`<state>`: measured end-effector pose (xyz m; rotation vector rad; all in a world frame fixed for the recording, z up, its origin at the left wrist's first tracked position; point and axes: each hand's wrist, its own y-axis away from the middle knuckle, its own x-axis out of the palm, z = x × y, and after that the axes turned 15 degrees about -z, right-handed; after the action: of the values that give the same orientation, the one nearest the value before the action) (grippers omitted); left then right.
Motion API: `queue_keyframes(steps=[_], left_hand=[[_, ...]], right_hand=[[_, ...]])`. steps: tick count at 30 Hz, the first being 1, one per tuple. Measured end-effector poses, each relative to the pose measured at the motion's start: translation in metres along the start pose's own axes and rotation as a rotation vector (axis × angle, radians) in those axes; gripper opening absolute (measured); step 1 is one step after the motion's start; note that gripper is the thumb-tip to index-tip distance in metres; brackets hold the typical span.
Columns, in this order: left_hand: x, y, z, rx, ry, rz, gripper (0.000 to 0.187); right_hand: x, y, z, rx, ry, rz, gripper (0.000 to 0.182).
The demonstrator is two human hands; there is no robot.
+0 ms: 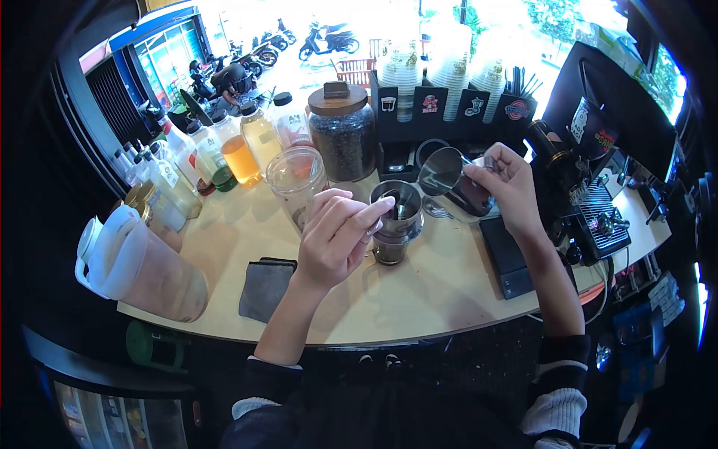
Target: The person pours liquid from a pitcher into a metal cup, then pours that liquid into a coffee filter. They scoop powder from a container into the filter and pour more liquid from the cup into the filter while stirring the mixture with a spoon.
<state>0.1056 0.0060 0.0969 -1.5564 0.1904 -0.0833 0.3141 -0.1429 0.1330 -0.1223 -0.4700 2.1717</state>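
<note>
A dark metal drip coffee filter (410, 224) sits on a small glass (390, 253) near the middle of the counter. At the filter's left rim, my left hand (333, 236) is closed in a pinch, with the fingertips over its mouth. Whatever lies between those fingertips is too small to make out. To the right, my right hand (502, 183) grips a small clear glass cup (441, 173) by its far side, tilted with its round opening toward the filter. A large clear jar (294, 176) stands just behind my left hand.
Syrup bottles (238, 153) line the back left, beside a wooden-lidded jar of dark beans (342, 138). Cup stacks stand in a black holder (452, 112). A pitcher (146, 262), grey cloth (266, 288), black scale (508, 258) and espresso machine (598, 217) surround the work area.
</note>
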Motion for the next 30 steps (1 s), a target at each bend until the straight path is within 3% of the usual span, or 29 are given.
queue_keyframes(steps=[1, 4, 8, 10, 14, 22, 28, 30], left_hand=[[0.0, 0.0, -0.001, 0.0, -0.006, -0.016, 0.03], [0.001, 0.005, 0.0, -0.023, 0.002, -0.037, 0.03], [0.003, 0.008, -0.002, -0.035, 0.011, -0.043, 0.03], [0.003, 0.01, -0.004, -0.038, 0.006, -0.04, 0.03], [0.002, 0.012, -0.005, -0.029, -0.014, -0.043, 0.029], [-0.002, 0.018, -0.005, -0.033, -0.052, -0.079, 0.024], [-0.003, 0.019, -0.007, 0.004, -0.044, -0.084, 0.013], [-0.003, 0.019, -0.009, 0.0, -0.037, -0.085, 0.013]], right_hand=[[-0.007, 0.001, -0.006, -0.001, 0.001, -0.002, 0.022], [-0.024, 0.01, -0.034, 0.051, -0.072, -0.151, 0.02], [-0.043, 0.03, -0.082, 0.133, -0.169, -0.191, 0.02], [-0.045, 0.044, -0.105, 0.288, -0.3, -0.255, 0.02], [-0.038, 0.057, -0.135, 0.317, -0.357, -0.298, 0.024], [-0.023, 0.063, -0.169, 0.312, -0.52, -0.236, 0.024], [-0.029, 0.066, -0.177, 0.266, -0.398, -0.159, 0.018], [-0.036, 0.066, -0.16, 0.173, 0.063, -0.167, 0.009]])
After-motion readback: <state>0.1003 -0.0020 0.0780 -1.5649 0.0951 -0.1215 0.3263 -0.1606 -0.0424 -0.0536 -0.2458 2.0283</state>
